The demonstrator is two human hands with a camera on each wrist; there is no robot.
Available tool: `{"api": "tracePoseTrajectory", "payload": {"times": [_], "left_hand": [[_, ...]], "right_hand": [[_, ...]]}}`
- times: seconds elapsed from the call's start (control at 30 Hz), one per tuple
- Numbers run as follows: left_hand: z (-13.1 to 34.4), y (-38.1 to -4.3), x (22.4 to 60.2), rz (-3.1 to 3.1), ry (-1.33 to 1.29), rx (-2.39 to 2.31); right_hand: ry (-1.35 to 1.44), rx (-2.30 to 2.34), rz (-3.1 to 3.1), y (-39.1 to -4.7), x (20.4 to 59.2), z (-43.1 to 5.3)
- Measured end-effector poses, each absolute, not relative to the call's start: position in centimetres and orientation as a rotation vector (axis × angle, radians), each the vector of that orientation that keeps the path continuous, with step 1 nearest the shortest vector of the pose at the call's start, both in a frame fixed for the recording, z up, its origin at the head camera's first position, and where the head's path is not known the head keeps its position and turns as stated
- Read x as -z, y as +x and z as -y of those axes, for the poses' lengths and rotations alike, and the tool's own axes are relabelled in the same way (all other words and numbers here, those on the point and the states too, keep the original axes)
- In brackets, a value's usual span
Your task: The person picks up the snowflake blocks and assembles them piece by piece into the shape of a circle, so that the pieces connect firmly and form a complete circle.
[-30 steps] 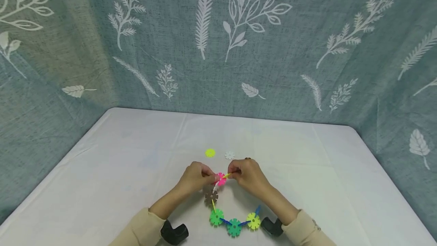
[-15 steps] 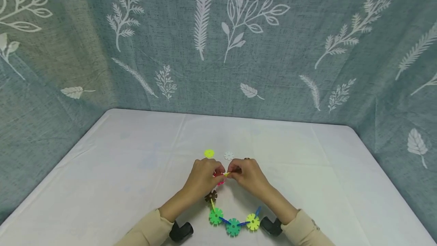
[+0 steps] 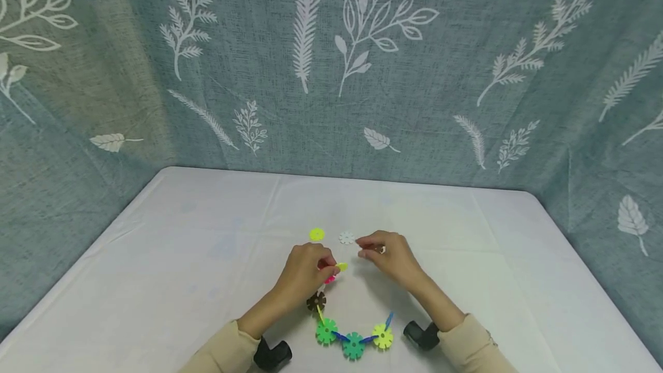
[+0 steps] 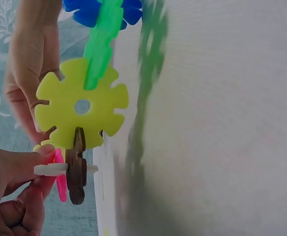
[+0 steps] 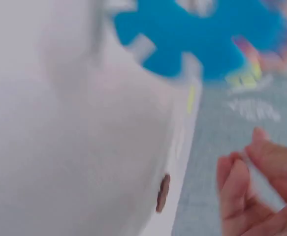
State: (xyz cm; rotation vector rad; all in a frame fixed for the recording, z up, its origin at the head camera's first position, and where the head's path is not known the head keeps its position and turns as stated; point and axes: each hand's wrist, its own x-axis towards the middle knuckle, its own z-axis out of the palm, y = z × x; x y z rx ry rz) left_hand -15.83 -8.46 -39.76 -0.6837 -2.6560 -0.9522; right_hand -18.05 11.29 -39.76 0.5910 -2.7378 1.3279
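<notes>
A chain of notched plastic discs, slotted edge to edge, curves between my hands in the head view, with a green disc (image 3: 327,332), a teal disc (image 3: 354,347) and a brown disc (image 3: 316,302) in it. My left hand (image 3: 303,266) pinches its upper end at the pink disc (image 4: 60,174), where a yellow disc (image 3: 342,267) sticks out beyond the fingertips. A white disc (image 4: 51,169) joins pink to brown. My right hand (image 3: 391,255) is apart from the chain, holding nothing, thumb and fingers spread slightly, fingertips close to a loose white disc (image 3: 346,238).
A loose yellow disc (image 3: 316,234) lies behind my left hand. Another brown disc (image 5: 163,193) lies on the white-covered table (image 3: 207,235) by my right hand. Black wrist-worn pieces (image 3: 272,356) sit at both cuffs. A leaf-patterned curtain (image 3: 321,120) hangs behind the table.
My right hand has let go of the yellow disc and moved right and back, away from the chain. My left hand shifted its grip toward the joint and now holds the chain's end alone.
</notes>
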Motion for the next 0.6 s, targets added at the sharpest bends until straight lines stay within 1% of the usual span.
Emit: {"api": "tracePoseTrajectory", "payload": {"times": [0.13, 0.23, 0.33, 0.6], "left_hand": [[8.8, -15.8, 39.9, 2.674, -0.649, 1.056], [9.0, -15.8, 40.0, 2.672, -0.624, 1.090], [9.1, -15.8, 40.1, 2.672, -0.607, 1.101], [9.1, -16.1, 40.4, 2.665, -0.597, 1.115]], "right_hand": [[0.235, -1.404, 2.836, -19.5, 39.8, -12.7], [0.095, -1.394, 2.897, -20.3, 40.2, -13.4], [0.052, -1.362, 2.953, -20.7, 40.8, -13.6], [0.071, -1.270, 2.972, -21.1, 42.0, -13.4]]}}
